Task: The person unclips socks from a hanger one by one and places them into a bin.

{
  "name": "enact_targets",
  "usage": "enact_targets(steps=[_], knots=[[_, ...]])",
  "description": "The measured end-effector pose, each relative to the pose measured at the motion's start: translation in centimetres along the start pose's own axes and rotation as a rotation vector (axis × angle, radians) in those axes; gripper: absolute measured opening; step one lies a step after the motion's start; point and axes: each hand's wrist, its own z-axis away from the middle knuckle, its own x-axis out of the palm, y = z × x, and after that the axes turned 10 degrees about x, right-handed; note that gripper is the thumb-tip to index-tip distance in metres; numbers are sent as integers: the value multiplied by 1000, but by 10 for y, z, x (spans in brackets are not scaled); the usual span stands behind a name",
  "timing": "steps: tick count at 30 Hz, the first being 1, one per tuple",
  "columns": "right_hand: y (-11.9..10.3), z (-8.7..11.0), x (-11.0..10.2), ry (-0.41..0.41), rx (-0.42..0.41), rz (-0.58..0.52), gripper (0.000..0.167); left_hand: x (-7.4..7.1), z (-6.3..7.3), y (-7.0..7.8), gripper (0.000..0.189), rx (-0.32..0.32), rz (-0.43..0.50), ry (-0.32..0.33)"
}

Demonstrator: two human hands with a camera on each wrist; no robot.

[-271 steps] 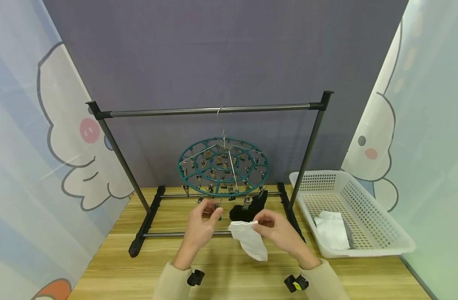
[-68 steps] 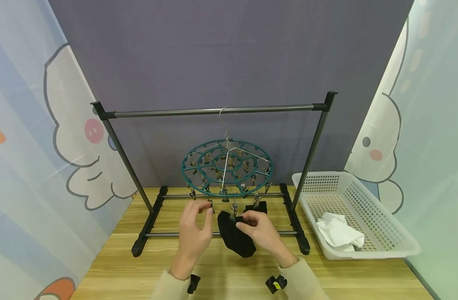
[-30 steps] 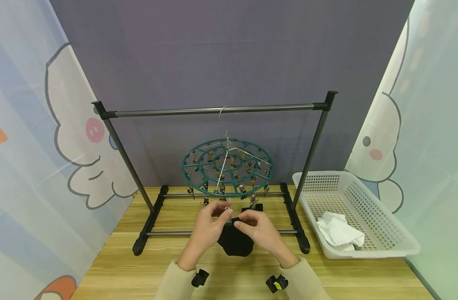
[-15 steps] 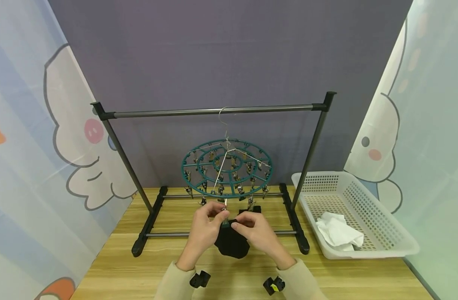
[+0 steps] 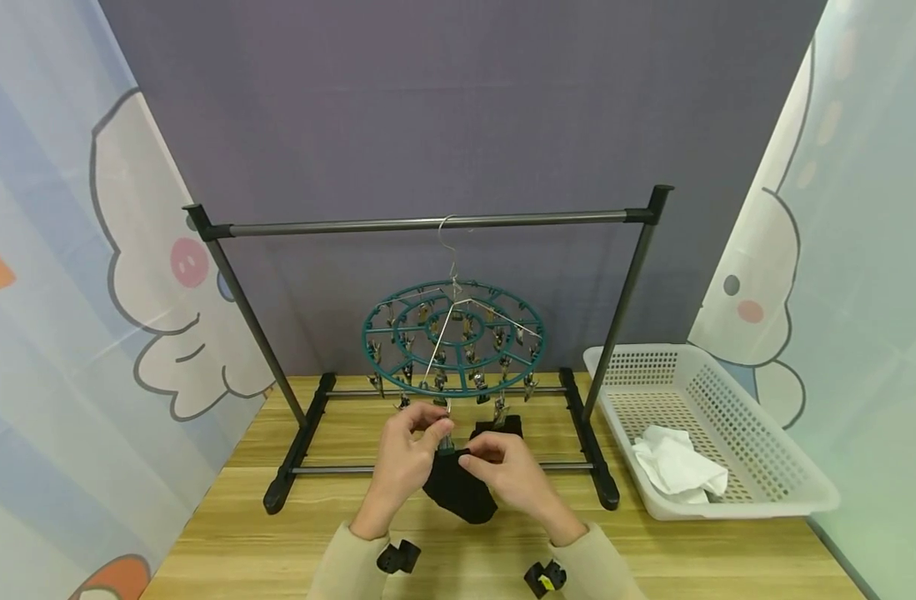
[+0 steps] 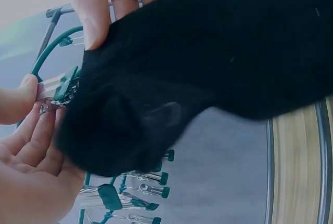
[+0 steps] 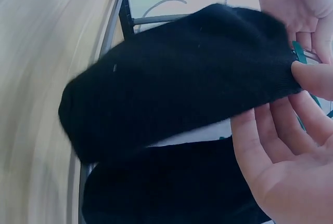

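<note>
My right hand point(image 5: 513, 477) pinches the cuff of a black sock point(image 5: 461, 490) between thumb and fingers; the foot part hangs down towards the table. With thumb and fingers my left hand point(image 5: 403, 454) pinches a metal clip point(image 5: 446, 443) with green tips at the sock's cuff. In the left wrist view the clip point(image 6: 63, 84) meets the cuff, but whether it bites the fabric cannot be told. Above both hands hangs a round green drying hanger point(image 5: 458, 393) with many clips. A second black sock point(image 5: 512, 425) hangs from a clip behind my right hand.
The hanger hooks over the bar point(image 5: 337, 226) of a black metal rack, whose feet point(image 5: 285, 477) stand on the wooden table point(image 5: 225, 542). At the right is a white perforated basket point(image 5: 758, 507) holding crumpled white socks point(image 5: 678, 462). A grey curtain backs the rack.
Earlier my right hand held a white sock; now it holds a black one, and more white fabric lies in the basket. My left hand has moved right to the clip at the cuff.
</note>
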Motion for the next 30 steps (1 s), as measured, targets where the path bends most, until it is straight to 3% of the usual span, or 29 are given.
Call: enact_targets(steps=[19,26,30], knots=[[4,18,-29,76,39,107,16,-2,3,2,15,-40,-33,83],[-2,26,-47,93,115,89,22,-4,6,0,14,-34,-19,97],[-4,28,-55,125,81,102,22,-5,7,-3,14,-28,3,119]])
